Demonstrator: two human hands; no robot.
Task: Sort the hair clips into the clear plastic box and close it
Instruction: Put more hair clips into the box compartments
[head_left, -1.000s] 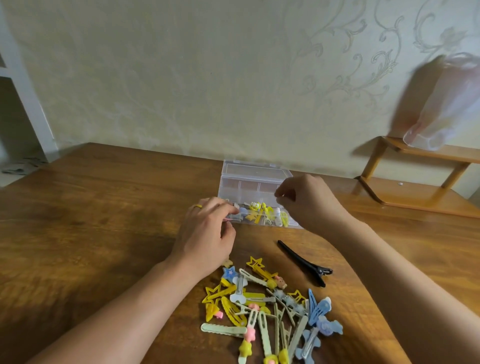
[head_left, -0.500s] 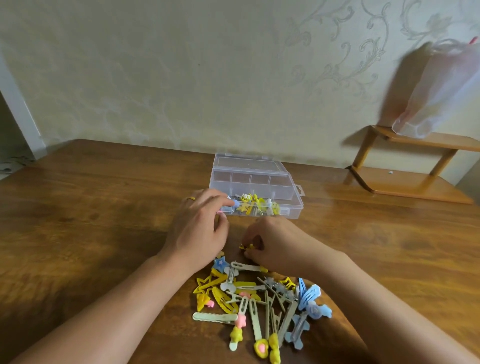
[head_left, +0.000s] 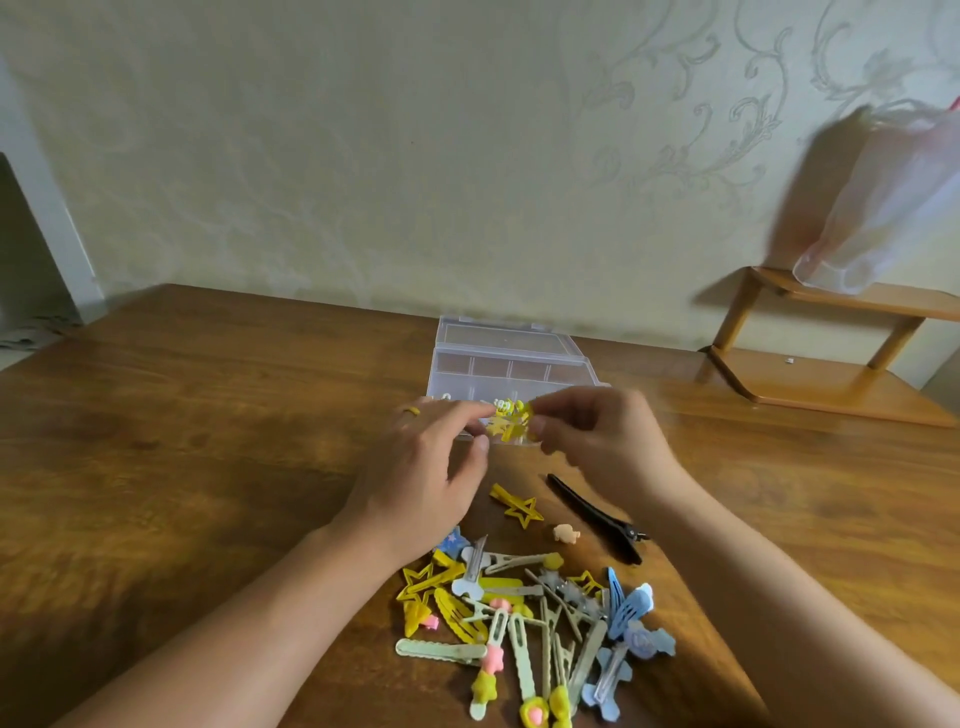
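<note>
Head view — the clear box (head_left: 511, 358) is sitting open on the wooden table (head_left: 208, 441), lid tipped back toward the wall, yellow clips showing in its front row. Right hand (head_left: 605, 447) is pinching a yellow star clip (head_left: 511, 427) just over the box's near edge. Left hand (head_left: 426, 467) is resting beside it at the box's near-left corner, fingers curled — whether they are touching the clip, cannot tell. The pile of clips (head_left: 535, 623) is lying nearer the person than the box; a black clip (head_left: 597, 517) is lying between pile and box.
</note>
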